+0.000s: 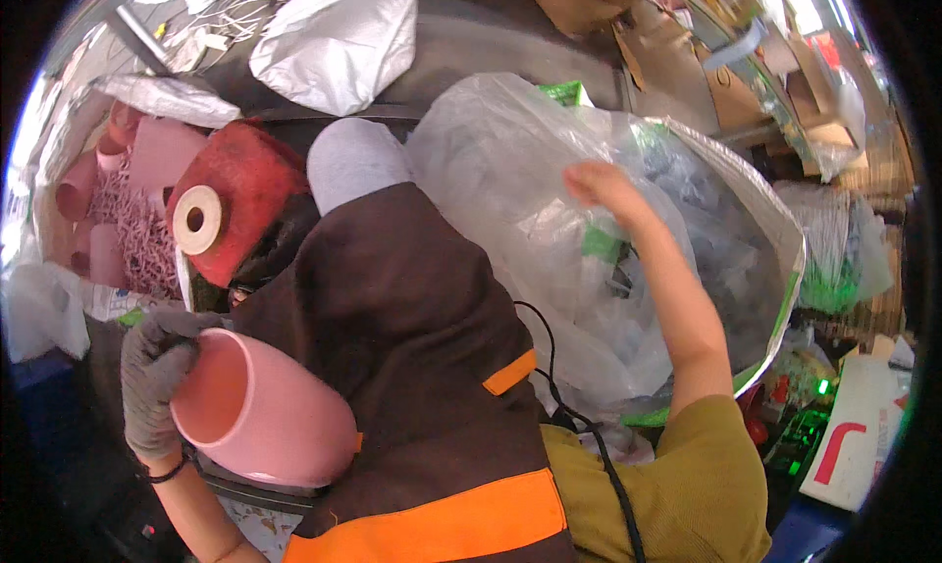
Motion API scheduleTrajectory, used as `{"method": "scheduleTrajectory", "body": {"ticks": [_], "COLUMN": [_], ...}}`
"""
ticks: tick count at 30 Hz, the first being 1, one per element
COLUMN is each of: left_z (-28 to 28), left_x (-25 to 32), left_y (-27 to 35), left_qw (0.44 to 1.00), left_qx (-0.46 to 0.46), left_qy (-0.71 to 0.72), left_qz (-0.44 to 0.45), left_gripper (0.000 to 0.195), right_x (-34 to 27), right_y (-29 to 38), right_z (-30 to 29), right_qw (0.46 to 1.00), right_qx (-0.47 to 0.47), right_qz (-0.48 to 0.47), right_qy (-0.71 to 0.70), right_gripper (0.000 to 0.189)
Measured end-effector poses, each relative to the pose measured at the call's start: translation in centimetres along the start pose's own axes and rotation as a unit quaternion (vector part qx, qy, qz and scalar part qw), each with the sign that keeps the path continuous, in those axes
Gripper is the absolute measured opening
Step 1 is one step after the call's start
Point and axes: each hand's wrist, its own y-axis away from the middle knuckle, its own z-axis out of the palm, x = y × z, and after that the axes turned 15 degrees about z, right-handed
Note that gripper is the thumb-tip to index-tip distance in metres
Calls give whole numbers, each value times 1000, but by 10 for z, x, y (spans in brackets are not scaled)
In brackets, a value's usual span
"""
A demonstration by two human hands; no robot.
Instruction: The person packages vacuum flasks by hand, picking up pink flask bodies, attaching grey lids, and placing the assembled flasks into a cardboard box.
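My left hand (156, 386), in a grey glove, grips the rim of a pink vase-like container (287, 416). The container lies tilted in front of my brown apron (412, 291), its mouth facing left. My bare right hand (600, 186) is over a large clear plastic bag (486, 166). Its fingers look curled, but blur hides whether they pinch the film. Beside that bag stands a big woven sack (791, 247) with crumpled clear plastic inside.
At left, a white sack (55, 173) holds pink containers (77, 184) and pink shredded pieces (147, 247). A white ring-shaped roll (196, 220) rests against a worn red object (246, 166). A white woven sack (338, 48) lies ahead; cardboard (673, 55) is stacked at right.
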Motion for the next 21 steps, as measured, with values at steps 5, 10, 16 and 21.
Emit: {"method": "scheduleTrajectory", "body": {"ticks": [5,10,16,21], "left_z": [40,74,77,93], "left_x": [11,-8,-25,-22], "left_y": [-48,-55,-57,-66], "left_qw": [1000,994,994,975], "left_qx": [-20,-88,-90,-110], "left_qy": [-14,-43,-58,194], "left_qz": [-3,-53,-14,-10], "left_gripper": [24,28,31,29], "right_x": [252,366,332,338], "right_y": [-69,-80,-79,-46], "right_z": [-22,-22,-42,-54], "right_qw": [950,900,857,913], "right_qx": [51,137,446,289], "right_qz": [186,227,20,103], "right_qy": [246,345,258,269], "right_gripper": [27,28,45,57]}}
